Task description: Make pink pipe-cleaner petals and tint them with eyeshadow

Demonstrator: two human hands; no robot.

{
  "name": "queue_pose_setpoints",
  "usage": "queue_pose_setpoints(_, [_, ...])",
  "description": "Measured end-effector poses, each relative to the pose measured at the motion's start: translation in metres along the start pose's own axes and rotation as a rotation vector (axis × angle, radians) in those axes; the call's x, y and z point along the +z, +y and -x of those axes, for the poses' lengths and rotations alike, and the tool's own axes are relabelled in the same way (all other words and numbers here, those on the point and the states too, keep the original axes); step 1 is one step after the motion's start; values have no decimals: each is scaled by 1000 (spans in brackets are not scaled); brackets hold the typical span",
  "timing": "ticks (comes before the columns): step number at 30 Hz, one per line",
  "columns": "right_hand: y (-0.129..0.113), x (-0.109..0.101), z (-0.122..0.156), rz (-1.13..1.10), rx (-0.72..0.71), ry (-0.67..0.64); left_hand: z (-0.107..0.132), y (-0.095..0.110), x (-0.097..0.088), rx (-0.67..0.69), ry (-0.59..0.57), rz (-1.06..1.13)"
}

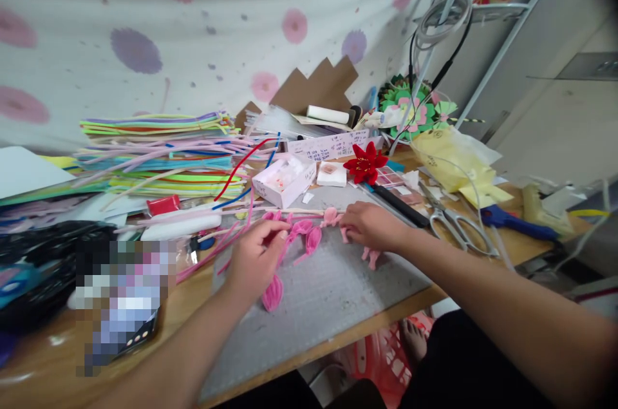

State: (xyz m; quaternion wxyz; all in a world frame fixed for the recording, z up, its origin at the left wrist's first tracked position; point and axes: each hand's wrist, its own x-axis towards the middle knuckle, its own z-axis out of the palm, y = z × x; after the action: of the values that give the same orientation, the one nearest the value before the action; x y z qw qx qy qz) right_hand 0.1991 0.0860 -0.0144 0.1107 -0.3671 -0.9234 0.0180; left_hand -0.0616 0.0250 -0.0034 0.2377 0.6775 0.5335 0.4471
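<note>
My left hand (255, 257) rests on the grey cutting mat (328, 293), fingers pinched on pink pipe-cleaner petals (304, 235). Another pink petal (273, 293) lies just under that hand. My right hand (371, 225) is closed over more pink pipe-cleaner pieces (332, 217) at the mat's far edge, next to a thin wooden stick (290, 210). A further pink piece (371, 257) lies below the right wrist. A finished red pipe-cleaner flower (365, 163) stands just behind the right hand.
A tall stack of coloured pipe cleaners (164, 151) fills the back left. A small white box (284, 180), scissors (451, 222), a blue glue gun (516, 222), a yellow bag (454, 161) and a black bag (43, 261) crowd the wooden table (516, 245).
</note>
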Motion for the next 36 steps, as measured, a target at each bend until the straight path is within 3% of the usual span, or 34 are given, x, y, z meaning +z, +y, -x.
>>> queue_pose_setpoints(4, [-3, -6, 0, -4, -70, 118, -5, 30, 14, -128, -344, 98])
queue_pose_setpoints(7, [-12, -15, -1, -10, -185, 394, -14, 40, 34, -311, -532, 403])
queue_pose_setpoints(10, [-20, -20, -7, -38, -342, 646, -19, 37, 54, -425, -448, 737])
queue_pose_setpoints(12, [-17, -19, -12, -131, -364, 660, -20, 31, 61, -455, -329, 794])
queue_pose_setpoints(14, [-7, -15, -16, -219, -270, 591, -20, 23, 61, -424, -234, 743])
queue_pose_setpoints(17, [14, -4, -15, -163, -90, 317, -18, 12, 54, -332, -138, 614])
queue_pose_setpoints(19, [24, 4, -14, -100, -66, 161, -16, 6, 49, -282, -103, 535])
queue_pose_setpoints(22, [27, 12, -14, -72, -67, 120, -13, 1, 46, -207, -79, 452])
queue_pose_setpoints(25, [17, 8, -15, -58, -56, 138, -13, -1, 45, -168, -61, 423])
queue_pose_setpoints(30, [-15, -22, -13, -51, -305, 405, -14, 3, 43, -181, -58, 430])
queue_pose_setpoints(36, [-41, -31, -10, 97, -472, 818, -5, 15, 49, -292, -114, 864])
